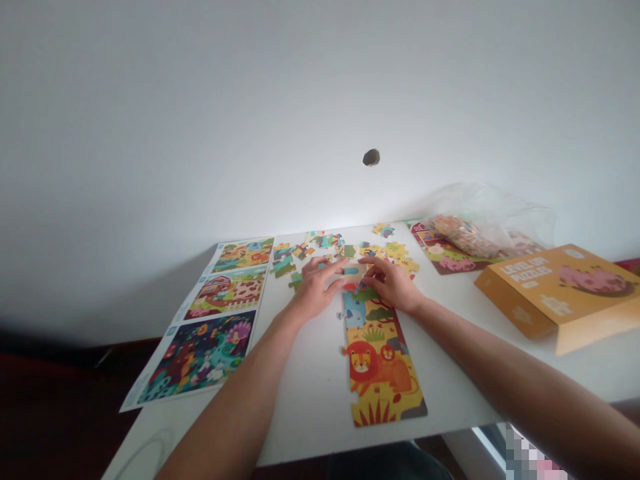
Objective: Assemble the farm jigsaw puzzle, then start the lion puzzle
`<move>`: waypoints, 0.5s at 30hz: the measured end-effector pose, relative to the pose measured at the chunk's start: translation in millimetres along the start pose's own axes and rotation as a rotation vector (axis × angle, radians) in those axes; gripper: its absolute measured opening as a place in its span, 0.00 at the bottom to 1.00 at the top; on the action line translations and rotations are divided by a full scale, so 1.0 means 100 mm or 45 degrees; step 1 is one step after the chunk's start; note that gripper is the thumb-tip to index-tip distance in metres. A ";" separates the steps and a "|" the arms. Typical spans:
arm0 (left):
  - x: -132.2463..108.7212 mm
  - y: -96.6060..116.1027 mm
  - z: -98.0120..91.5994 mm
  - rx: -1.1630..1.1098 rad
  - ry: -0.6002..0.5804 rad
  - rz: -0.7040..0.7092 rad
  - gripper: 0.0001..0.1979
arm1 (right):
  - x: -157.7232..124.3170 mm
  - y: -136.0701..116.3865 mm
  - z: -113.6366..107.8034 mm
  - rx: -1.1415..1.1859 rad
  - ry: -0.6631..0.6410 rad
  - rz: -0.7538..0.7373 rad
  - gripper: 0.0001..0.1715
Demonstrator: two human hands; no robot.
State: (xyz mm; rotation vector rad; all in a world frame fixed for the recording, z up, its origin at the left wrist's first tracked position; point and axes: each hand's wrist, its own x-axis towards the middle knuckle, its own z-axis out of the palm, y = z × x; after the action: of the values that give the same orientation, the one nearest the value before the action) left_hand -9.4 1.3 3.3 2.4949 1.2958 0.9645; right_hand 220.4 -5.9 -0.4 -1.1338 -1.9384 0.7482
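Note:
A joined strip of puzzle with lions, trees and a blue animal runs along the middle of the white table. At its far end, my left hand has its fingers spread beside a light piece with a teal patch. My right hand bends over the other side of that piece, thumb and fingers drawn together at the strip's top; what they hold, if anything, is too small to tell. Loose puzzle pieces lie beyond and around both hands, with more yellow ones at the right.
On the left lies a sheet with three pictures. To the right are an orange puzzle box, a farm picture and a clear plastic bag of pieces. A white wall with a hole stands behind the table.

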 end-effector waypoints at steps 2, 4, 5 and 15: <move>-0.01 0.03 0.01 -0.041 -0.034 -0.004 0.23 | -0.01 -0.01 0.01 0.003 -0.046 -0.022 0.22; -0.01 0.03 0.01 -0.055 -0.050 -0.033 0.22 | -0.01 -0.01 0.01 0.002 -0.079 -0.036 0.22; -0.01 0.02 0.01 -0.048 -0.051 -0.049 0.21 | -0.02 -0.01 0.01 -0.008 -0.091 -0.036 0.23; 0.01 -0.15 -0.05 0.079 0.295 -0.319 0.16 | 0.00 0.03 -0.06 -0.417 -0.190 -0.076 0.23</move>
State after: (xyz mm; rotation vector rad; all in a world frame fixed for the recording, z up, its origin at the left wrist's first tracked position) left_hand -21.7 10.5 1.3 2.2411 1.6829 1.1923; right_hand 227.1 -3.5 0.8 -1.2331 -2.2700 0.5060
